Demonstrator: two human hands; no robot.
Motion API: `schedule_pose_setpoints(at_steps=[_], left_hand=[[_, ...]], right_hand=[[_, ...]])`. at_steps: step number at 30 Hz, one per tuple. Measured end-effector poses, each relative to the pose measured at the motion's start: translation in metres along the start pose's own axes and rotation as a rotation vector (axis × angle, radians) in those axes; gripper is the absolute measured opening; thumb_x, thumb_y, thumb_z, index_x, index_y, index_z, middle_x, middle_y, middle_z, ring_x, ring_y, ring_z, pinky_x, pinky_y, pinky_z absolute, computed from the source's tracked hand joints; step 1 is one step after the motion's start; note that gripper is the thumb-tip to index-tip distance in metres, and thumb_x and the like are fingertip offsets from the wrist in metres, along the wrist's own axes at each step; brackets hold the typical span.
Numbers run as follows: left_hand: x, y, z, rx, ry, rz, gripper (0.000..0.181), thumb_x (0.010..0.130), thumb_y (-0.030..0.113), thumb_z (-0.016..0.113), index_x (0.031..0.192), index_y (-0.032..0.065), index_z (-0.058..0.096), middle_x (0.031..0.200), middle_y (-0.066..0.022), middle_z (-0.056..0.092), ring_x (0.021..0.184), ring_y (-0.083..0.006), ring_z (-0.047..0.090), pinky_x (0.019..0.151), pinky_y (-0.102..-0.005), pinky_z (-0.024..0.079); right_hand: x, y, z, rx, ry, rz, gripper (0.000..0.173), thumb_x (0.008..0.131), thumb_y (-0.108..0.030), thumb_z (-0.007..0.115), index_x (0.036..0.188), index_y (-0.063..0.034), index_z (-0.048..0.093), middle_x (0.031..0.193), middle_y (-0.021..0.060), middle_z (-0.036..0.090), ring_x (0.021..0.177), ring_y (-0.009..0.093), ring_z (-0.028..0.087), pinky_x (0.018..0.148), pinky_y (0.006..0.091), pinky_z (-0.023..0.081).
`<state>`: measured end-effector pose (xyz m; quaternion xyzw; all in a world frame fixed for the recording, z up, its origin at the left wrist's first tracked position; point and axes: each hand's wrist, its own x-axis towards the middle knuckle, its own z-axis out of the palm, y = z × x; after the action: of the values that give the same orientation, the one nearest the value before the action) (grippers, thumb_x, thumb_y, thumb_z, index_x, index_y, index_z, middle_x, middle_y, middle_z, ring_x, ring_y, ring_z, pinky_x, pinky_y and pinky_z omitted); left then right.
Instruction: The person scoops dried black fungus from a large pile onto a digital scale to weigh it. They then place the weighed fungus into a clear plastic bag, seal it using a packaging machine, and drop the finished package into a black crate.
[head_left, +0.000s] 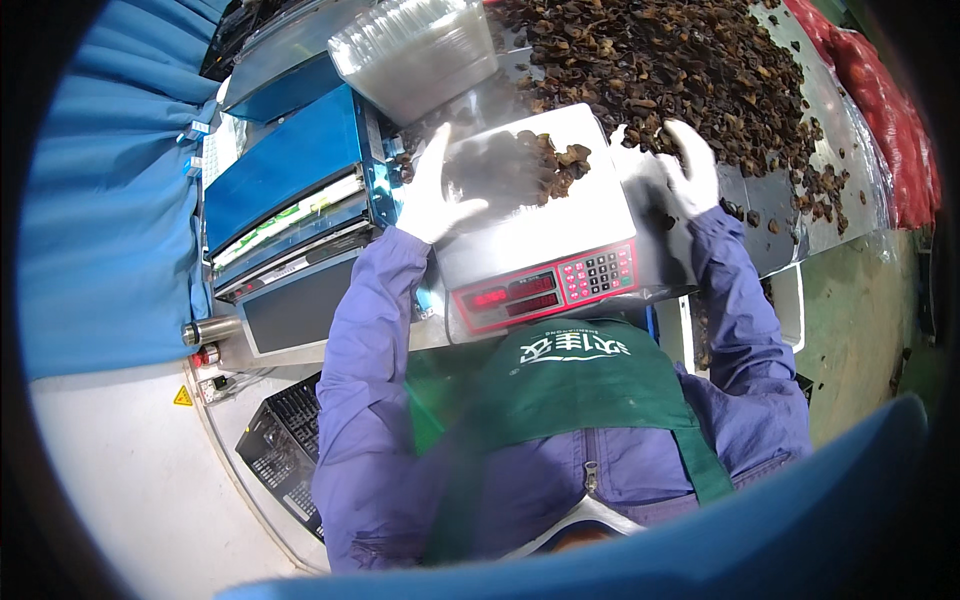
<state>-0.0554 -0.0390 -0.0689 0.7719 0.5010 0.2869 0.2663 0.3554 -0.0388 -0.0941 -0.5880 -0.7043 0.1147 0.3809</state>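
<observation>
A bench scale (540, 232) with a steel pan and a red-framed keypad and display stands before me. Brown pieces of dried wood ear fungus (559, 169) lie on its pan, at the right of a blurred, see-through patch that may be a clear plastic tray. My left hand (439, 199), in a white glove, is at the pan's left side, thumb and fingers spread; whether it touches a tray there, I cannot tell. To the right of the scale, my right hand (694, 169), also gloved, curves at the near edge of a large fungus heap (675, 67), with nothing visible in it.
Nested clear plastic trays (416, 60) stand behind the scale. On the left is a blue tray-sealing machine (292, 187) with a printed film roll. A steel flask (212, 330) lies near its front. Red mesh sacks (877, 97) border the steel table's right side; a black crate (281, 442) sits below.
</observation>
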Motion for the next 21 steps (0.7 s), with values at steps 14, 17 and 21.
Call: schedule_pose_setpoints(at_steps=[14, 17, 21], left_hand=[[-0.004, 0.008, 0.033, 0.205, 0.226, 0.072, 0.081, 0.077, 0.027, 0.071, 0.144, 0.0033, 0.032, 0.146, -0.0208, 0.034, 0.136, -0.0353, 0.03, 0.114, -0.0444, 0.02], [-0.01, 0.012, 0.03, 0.048, 0.451, 0.04, 0.075, 0.086, 0.032, 0.064, 0.144, 0.0012, 0.028, 0.145, -0.0181, 0.034, 0.135, -0.0317, 0.032, 0.112, -0.0413, 0.023], [-0.047, 0.015, 0.031, -0.016, 0.585, -0.012, 0.057, 0.099, 0.03, 0.045, 0.144, 0.002, 0.028, 0.149, -0.0145, 0.03, 0.137, -0.0278, 0.029, 0.114, -0.0386, 0.02]], right_hand=[[-0.085, 0.051, 0.043, -0.249, -0.058, 0.021, 0.052, 0.074, -0.025, 0.072, 0.123, -0.0131, 0.058, 0.126, 0.0164, 0.055, 0.118, 0.035, 0.049, 0.102, 0.0421, 0.039], [-0.091, 0.06, 0.05, -0.178, -0.093, 0.117, 0.039, 0.078, -0.016, 0.069, 0.116, -0.0142, 0.063, 0.113, 0.0118, 0.059, 0.106, 0.031, 0.054, 0.092, 0.0397, 0.044], [-0.073, 0.068, 0.04, 0.039, -0.074, 0.3, 0.017, 0.084, -0.018, 0.066, 0.099, -0.0116, 0.068, 0.096, 0.0078, 0.06, 0.092, 0.024, 0.061, 0.082, 0.0303, 0.047]])
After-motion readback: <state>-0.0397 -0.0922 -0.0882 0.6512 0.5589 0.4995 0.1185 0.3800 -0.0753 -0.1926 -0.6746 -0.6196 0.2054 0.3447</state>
